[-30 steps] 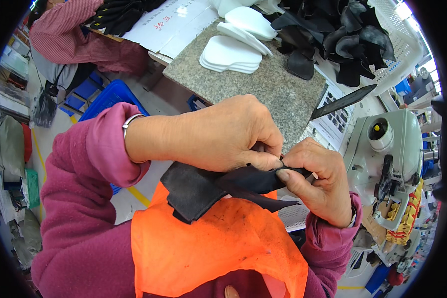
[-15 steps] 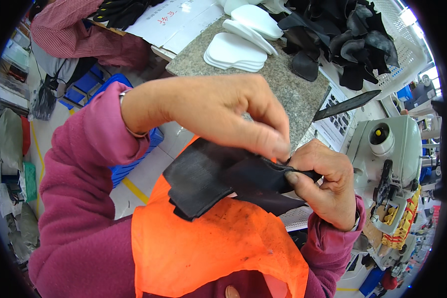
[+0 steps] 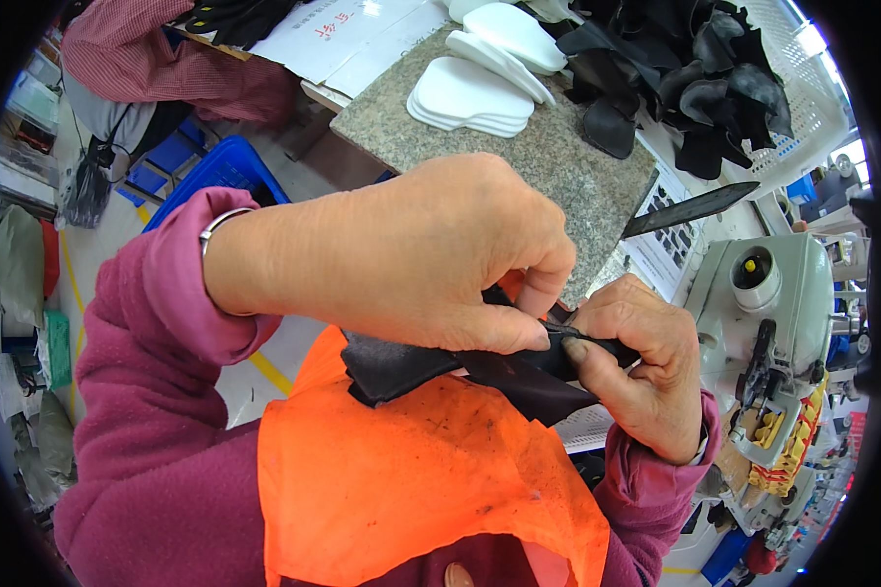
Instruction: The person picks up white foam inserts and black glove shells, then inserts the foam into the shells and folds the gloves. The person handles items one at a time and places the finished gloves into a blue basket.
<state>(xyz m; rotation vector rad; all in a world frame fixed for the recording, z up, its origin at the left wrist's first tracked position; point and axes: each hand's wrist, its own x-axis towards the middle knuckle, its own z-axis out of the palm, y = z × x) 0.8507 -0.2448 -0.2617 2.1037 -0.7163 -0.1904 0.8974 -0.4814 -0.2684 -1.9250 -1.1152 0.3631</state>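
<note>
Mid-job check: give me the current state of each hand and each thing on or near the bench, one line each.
Left hand: closed, pinching the black piece.
Right hand: closed, gripping the same piece's other end.
Black piece: held up between both hands, folded.
White insoles: stacked flat on the stone slab.
Black parts: loose heap beside a white basket.
Sewing machine: untouched.

Black leather piece (image 3: 401, 364), floppy, possibly folded, lies over the orange apron.
</note>
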